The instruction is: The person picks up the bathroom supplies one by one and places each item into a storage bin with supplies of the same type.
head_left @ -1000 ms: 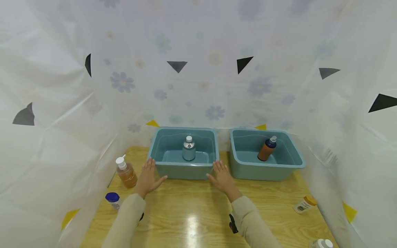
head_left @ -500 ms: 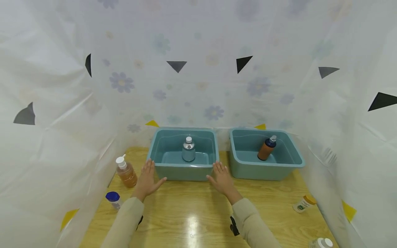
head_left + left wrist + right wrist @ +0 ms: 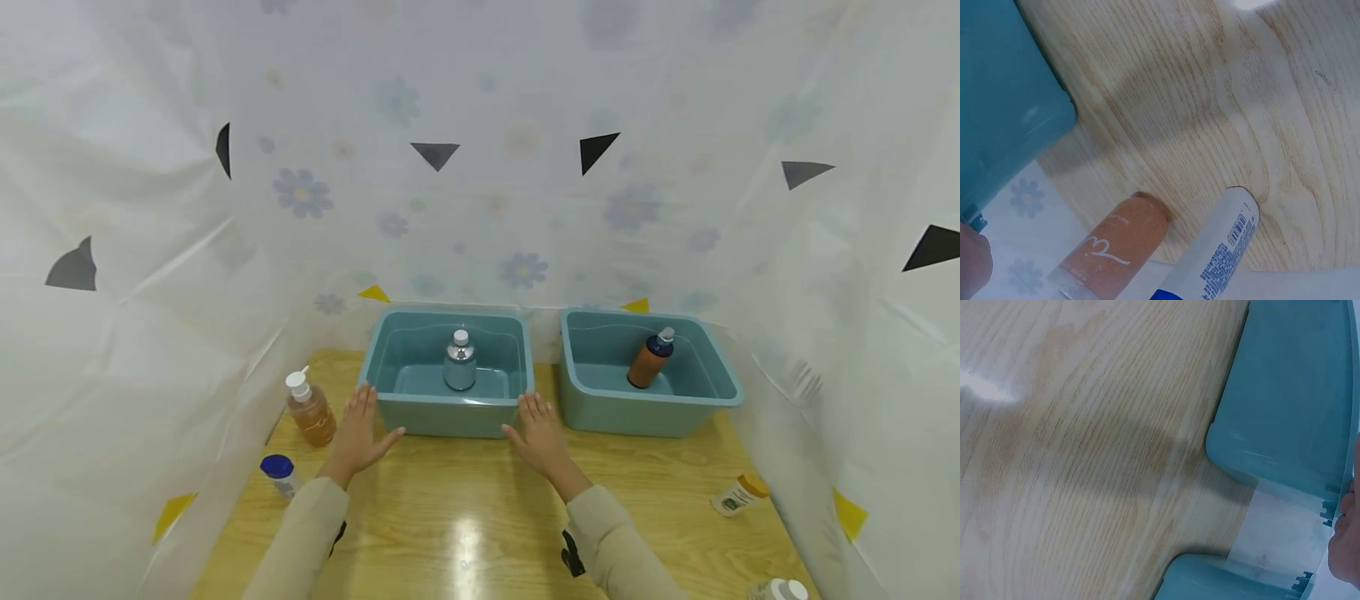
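Observation:
In the head view a teal plastic tub (image 3: 450,417) stands on the wooden table, with a silver-topped, white-capped bottle (image 3: 461,362) upright inside it. My left hand (image 3: 356,437) lies at its near left corner, fingers straight and thumb spread inward. At the near right corner, my right hand (image 3: 542,437) rests its straight fingertips against the rim. Only a bit of the left hand (image 3: 972,262) shows at the left wrist view's edge. The right wrist view catches part of the right hand (image 3: 1346,537) beside the tub wall.
A second teal tub (image 3: 648,412) to the right holds a leaning brown bottle (image 3: 647,365). On the left stand an amber pump bottle (image 3: 312,417) and a blue-capped bottle (image 3: 281,477). An orange-capped bottle (image 3: 738,495) and a white-capped one (image 3: 780,590) sit at right.
The left tub has slid very slightly toward me along with both hands. The head view has shifted a little. The bottles and the right tub stay in place.

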A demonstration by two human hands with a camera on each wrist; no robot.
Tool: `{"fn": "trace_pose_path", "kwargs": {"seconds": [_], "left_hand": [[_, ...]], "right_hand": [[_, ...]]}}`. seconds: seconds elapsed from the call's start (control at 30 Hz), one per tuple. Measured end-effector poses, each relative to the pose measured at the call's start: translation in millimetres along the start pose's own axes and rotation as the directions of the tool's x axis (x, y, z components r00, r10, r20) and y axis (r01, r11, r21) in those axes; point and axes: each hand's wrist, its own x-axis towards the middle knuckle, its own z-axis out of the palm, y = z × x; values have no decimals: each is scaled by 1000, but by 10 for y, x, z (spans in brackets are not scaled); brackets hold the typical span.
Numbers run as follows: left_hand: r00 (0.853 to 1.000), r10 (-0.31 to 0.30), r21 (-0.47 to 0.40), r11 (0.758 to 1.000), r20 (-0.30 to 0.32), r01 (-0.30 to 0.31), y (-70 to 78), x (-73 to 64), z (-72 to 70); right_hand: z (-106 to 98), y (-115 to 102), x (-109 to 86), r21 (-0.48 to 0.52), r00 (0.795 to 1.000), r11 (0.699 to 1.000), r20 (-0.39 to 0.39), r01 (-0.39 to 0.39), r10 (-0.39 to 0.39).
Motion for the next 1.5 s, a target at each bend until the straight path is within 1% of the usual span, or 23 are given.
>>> {"fn": "trace_pose_path", "kwargs": {"seconds": [0.2,0.3,0.4,0.53,0.67,0.83,1.0,1.13,1.27,1.37,1.5], "left_hand": [[1000,-9,-6,1000,9,9,-23,-23,12],[1000,1,-14,1000,-10,-1,-36,-36,4],[999,16,-11,1000,-35,-17,-44,-62,-2],[999,14,-7,1000,-38,-15,-44,-105,-7],[999,8,-8,1000,-37,-8,-32,-132,-11],[998,14,7,1000,-64,-13,-34,-146,-6],[995,39,14,999,-97,-38,-59,-172,24],[992,52,13,999,-117,-51,-71,-215,39],[993,35,17,999,-113,-33,-77,-248,52],[994,20,21,1000,-109,-18,-74,-257,58],[991,27,29,999,-131,-23,-68,-274,60]], "right_hand": [[33,-14,-31,-24,1000,1000,-14,5,-5],[51,-27,-36,-16,1000,1000,-30,8,-9],[63,-45,-38,-31,999,999,-40,9,-10],[78,-69,-57,-41,1000,999,-30,2,-3],[85,-88,-79,-14,1000,1000,-24,-14,13],[93,-102,-101,1,999,1000,-39,-9,9],[106,-98,-122,-5,998,1000,-64,13,-14],[108,-105,-147,2,998,1000,-54,10,-10],[106,-120,-175,9,999,1000,-47,7,-7],[111,-125,-192,6,998,1000,-57,15,-14],[135,-110,-211,6,997,1000,-70,25,-25]]}}
